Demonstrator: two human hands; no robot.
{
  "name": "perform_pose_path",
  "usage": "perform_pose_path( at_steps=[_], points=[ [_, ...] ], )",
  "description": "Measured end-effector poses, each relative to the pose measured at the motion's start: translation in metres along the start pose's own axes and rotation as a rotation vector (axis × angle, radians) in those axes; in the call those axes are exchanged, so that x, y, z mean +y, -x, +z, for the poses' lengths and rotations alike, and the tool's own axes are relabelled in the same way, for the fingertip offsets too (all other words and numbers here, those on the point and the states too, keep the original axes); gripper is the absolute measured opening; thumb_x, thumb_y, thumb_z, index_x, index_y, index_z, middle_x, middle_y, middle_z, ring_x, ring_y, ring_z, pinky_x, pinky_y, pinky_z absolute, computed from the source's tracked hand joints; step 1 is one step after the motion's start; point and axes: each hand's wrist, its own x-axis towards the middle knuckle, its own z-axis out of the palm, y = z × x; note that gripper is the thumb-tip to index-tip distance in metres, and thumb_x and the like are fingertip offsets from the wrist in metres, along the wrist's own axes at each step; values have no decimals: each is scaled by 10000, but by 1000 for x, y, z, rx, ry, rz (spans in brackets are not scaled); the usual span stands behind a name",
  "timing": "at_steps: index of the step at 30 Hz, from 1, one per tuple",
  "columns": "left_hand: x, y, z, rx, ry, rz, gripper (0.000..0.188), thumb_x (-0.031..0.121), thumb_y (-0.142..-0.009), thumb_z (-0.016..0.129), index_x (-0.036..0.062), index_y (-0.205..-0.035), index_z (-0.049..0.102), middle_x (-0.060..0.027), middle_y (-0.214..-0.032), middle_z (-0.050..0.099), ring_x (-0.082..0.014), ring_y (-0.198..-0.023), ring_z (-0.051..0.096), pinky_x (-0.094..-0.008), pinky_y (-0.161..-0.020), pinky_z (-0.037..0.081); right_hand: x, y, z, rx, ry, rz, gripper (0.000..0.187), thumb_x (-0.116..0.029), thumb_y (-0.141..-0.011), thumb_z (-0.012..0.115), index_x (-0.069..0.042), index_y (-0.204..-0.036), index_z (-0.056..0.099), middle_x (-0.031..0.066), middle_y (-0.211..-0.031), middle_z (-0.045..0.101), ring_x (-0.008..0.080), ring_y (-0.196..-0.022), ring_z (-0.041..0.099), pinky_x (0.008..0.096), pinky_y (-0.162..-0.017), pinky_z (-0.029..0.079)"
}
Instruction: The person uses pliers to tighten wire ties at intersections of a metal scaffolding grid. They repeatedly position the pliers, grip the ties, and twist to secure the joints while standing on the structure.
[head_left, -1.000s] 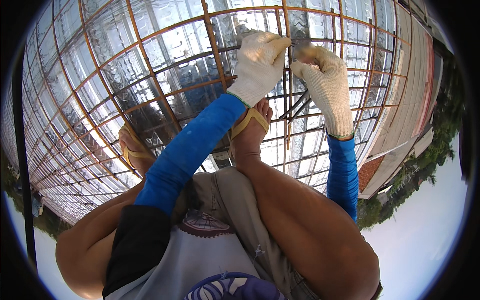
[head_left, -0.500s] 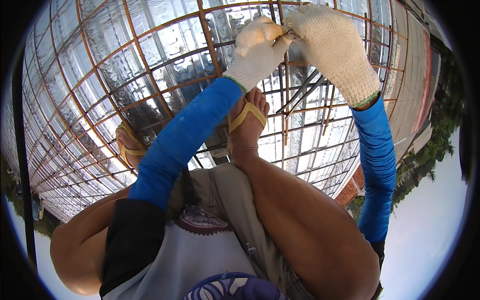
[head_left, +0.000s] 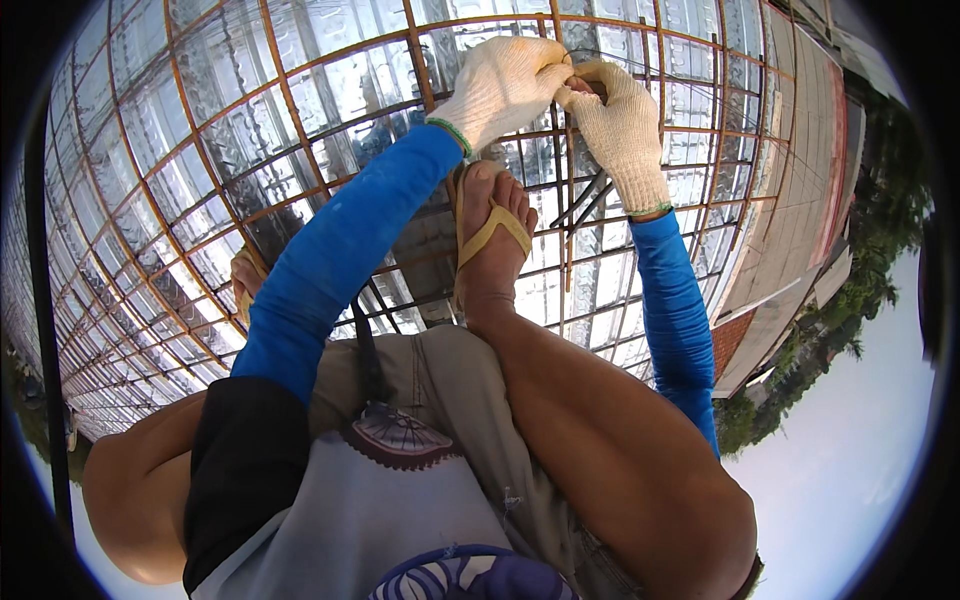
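The gloved left hand is closed, its thumb and bent forefinger pinched on a thin dark wire that arcs out from those fingertips, past the far side of the gloved right hand, and away to the right over a grid of rusty steel bars. The right hand sits just beside it with fingers curled and thumb drawn in, the two sets of fingertips all but meeting (whether the right one has hold of the wire too, I cannot tell). Beneath the bars spread shiny ribbed sheets. Two short dark rods lie aslant near the right wrist, beside the sandalled right foot. Blue sleeves cover both forearms; the left foot is partly hidden behind the left one. Green trees show beyond the right edge of the bars.
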Motion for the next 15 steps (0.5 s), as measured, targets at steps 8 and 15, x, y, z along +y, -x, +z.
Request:
perform_pose_path(
  at_steps=[8,15],
  points=[
    [1,-3,-3,-27,129,-86,348,359,-1020,610,77,-1092,801,-147,-915,772,-321,-819,740,-424,-767,580,6,-5,1,-86,-3,170,257,-226,-919,788,-8,-1051,750,96,-897,768,181,-813,724,355,-773,592],
    [0,-32,-13,-160,-190,45,338,351,-1006,579,118,-1019,823,-128,-974,798,-352,-916,771,-482,-843,626,-22,25,52,248,146,261,262,-223,-932,811,-52,-1100,704,127,-934,756,256,-856,755,391,-784,581]
  ],
)
